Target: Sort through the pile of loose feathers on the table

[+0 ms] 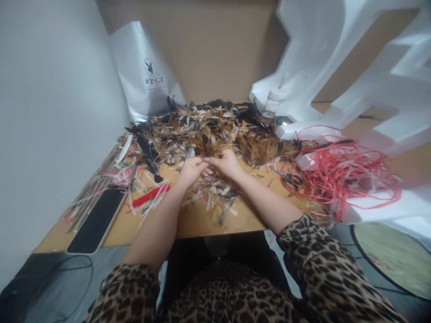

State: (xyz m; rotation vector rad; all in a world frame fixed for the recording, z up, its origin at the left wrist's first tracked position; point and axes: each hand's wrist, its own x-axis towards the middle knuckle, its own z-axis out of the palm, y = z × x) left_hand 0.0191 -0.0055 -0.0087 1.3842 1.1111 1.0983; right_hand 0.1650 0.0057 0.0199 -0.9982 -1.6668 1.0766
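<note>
My left hand (pixel 194 170) and my right hand (pixel 228 164) meet at the front edge of a big feather heap (pixel 188 121), fingertips pinched together. Between them, a tuft of brown feathers (pixel 211 147) fans out just beyond the fingertips, its base at the pinch. Which fingers bear on which quills is too small and blurred to tell. Below the hands, loose grey and white feather scraps (pixel 218 190) lie on the tan tabletop (pixel 202 220). A long black feather bunch (pixel 147 148) rests left of the heap.
A phone (pixel 97 222) and red strips (pixel 150 196) lie at the left. Black-handled scissors (pixel 292 179) and tangled red strings (pixel 350 175) are at the right. Behind stand a white bag (pixel 144 72), a lidded jar (pixel 273 103) and large white foam pieces (pixel 323 54).
</note>
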